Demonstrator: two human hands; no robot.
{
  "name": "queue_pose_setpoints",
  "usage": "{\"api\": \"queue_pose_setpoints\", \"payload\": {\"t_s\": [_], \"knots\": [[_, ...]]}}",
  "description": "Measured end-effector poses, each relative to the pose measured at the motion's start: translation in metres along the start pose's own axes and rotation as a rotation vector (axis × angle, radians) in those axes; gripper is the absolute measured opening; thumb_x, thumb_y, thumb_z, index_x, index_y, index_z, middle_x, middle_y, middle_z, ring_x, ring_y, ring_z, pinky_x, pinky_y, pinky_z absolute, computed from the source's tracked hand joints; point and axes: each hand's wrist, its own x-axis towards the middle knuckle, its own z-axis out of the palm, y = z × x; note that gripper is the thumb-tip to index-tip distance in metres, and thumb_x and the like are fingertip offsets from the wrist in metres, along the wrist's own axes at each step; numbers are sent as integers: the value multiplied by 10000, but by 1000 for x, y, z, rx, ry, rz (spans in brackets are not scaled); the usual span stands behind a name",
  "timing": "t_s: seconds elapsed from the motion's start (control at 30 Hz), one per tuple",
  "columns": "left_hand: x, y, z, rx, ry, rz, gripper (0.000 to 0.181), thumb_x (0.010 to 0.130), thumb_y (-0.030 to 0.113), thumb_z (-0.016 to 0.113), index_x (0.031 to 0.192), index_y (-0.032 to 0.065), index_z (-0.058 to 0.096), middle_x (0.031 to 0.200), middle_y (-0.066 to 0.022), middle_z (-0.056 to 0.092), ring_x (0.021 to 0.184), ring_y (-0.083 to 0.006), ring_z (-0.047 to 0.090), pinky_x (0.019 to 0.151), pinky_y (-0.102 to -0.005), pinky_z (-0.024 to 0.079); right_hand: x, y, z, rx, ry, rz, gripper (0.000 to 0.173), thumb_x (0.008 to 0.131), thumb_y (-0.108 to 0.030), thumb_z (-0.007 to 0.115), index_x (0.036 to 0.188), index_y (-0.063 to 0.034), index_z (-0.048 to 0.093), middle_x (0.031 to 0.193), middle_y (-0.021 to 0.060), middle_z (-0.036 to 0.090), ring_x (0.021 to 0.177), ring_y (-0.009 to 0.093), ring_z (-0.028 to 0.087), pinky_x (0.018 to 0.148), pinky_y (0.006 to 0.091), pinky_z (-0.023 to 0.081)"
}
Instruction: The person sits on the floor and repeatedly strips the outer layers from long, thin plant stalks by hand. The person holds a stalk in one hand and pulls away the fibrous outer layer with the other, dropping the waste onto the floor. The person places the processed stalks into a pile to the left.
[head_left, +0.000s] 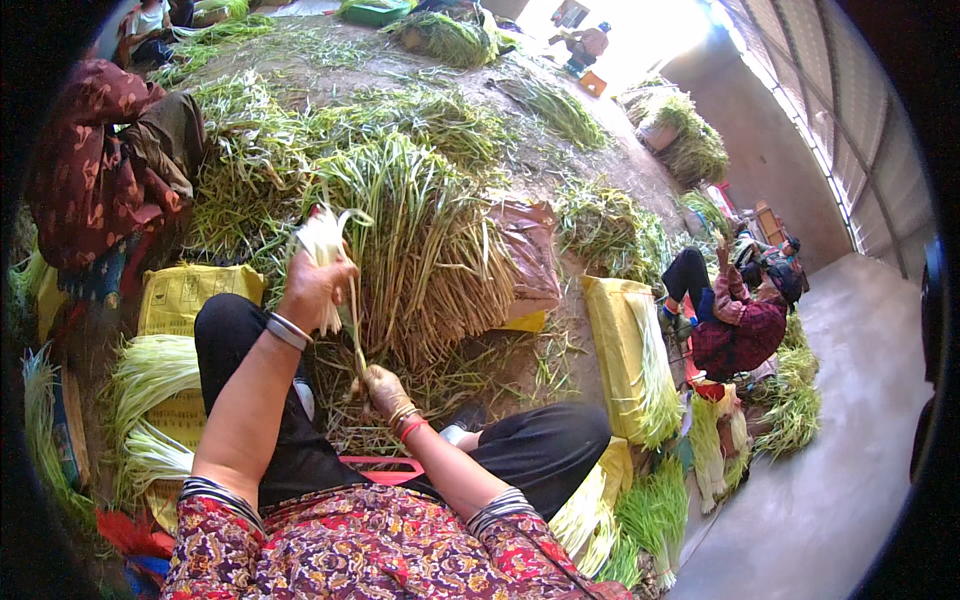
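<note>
My left hand (313, 289), wearing a metal bangle, is closed around a bunch of pale, stripped stems (322, 236). A single long stalk (355, 315) runs from beside its fingertips down to my right hand (384, 391). The fingers of that hand are closed on the stalk's lower end. Just beyond my hands leans a large heap of unstripped green-leaved stalks (442, 277), their brown ends facing me. Trimmings and loose leaves (465, 382) litter the ground between my feet.
Pale stems (157, 375) lie on yellow sacking at my left. Another yellow sack (615, 352) bears pale stems (651, 360) on the right, with green bundles (656, 517) nearer me. People sit at left (105, 165) and right (739, 330). A red plastic seat edge (382, 469) shows beneath me.
</note>
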Motion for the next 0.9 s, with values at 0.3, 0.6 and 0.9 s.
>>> {"api": "queue_pose_setpoints", "payload": {"t_s": [0.3,0.6,0.9], "knots": [[21,48,-54,-260,249,210,345,852,-17,672,1169,28,544,793,-76,624,515,-78,517,415,-201,423,-1,52,-70,-1488,-53,526,408,896,-405,565,1048,-63,726,1072,169,703,1000,331,683,817,444,539],[30,61,-96,-454,268,243,357,878,32,682,1204,50,536,832,-94,633,528,-59,466,475,-223,403,8,73,-106,-1538,-11,423,373,849,-233,581,1176,-78,672,1095,162,697,1006,319,682,860,416,539],[28,47,-78,-493,247,144,315,897,41,656,1197,45,562,840,-51,620,525,-49,444,477,-225,397,21,-70,53,-504,74,-595,897,730,-121,783,1492,-86,311,1436,166,442,1292,289,476,1081,351,385]]}}
